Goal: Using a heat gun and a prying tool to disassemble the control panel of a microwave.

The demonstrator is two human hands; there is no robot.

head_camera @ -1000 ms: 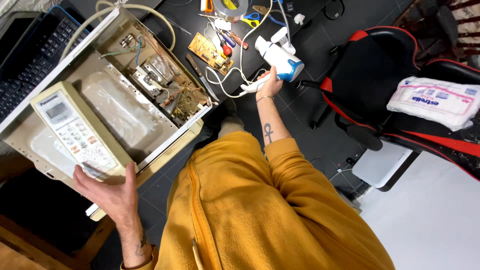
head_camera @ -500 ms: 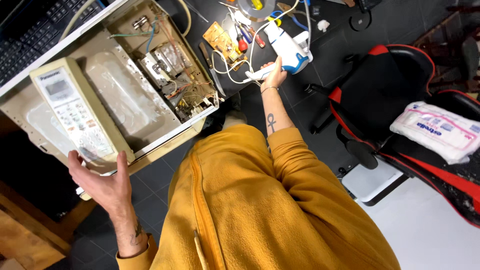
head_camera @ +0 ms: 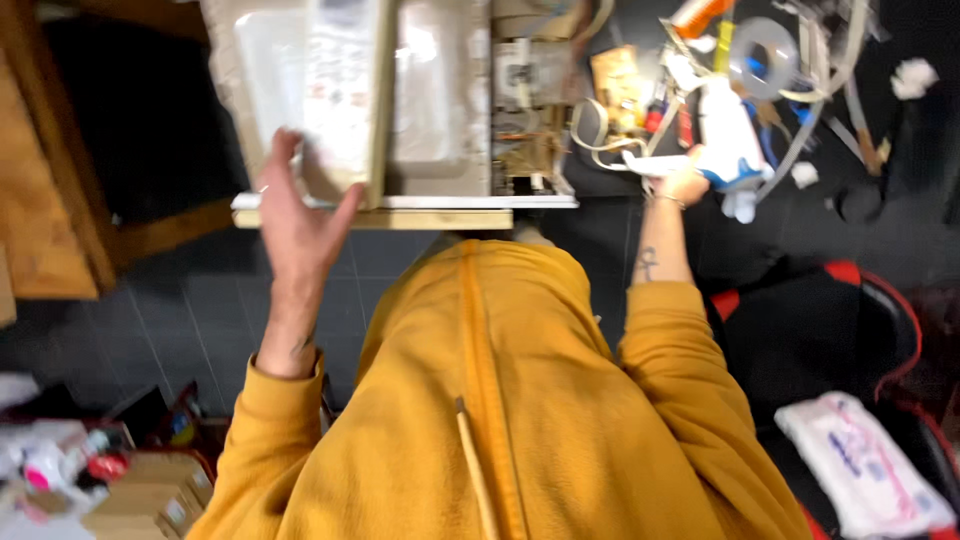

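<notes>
A beige microwave oven (head_camera: 440,90) with its casing off lies on a white board (head_camera: 420,202), its wiring and parts (head_camera: 525,110) exposed. My left hand (head_camera: 298,205) grips the lower end of the oven's loose control panel (head_camera: 340,90), thumb on one side and fingers on the other. My right hand (head_camera: 683,185) is stretched out to the right and is closed around a slim white object (head_camera: 655,160). It rests right beside a white and blue hand tool (head_camera: 728,135). My yellow hooded top fills the lower middle of the view.
Cables, a tape roll (head_camera: 757,60), a small circuit board (head_camera: 615,75) and small tools litter the dark surface at upper right. A black and red chair (head_camera: 850,320) holds a white packet (head_camera: 865,465). Wooden furniture (head_camera: 50,200) is on the left, boxes and bottles (head_camera: 110,470) at lower left.
The view has swung, so the oven now sits at the top. My left hand has stayed on the control panel's end, and my right hand has stayed by the white and blue tool.
</notes>
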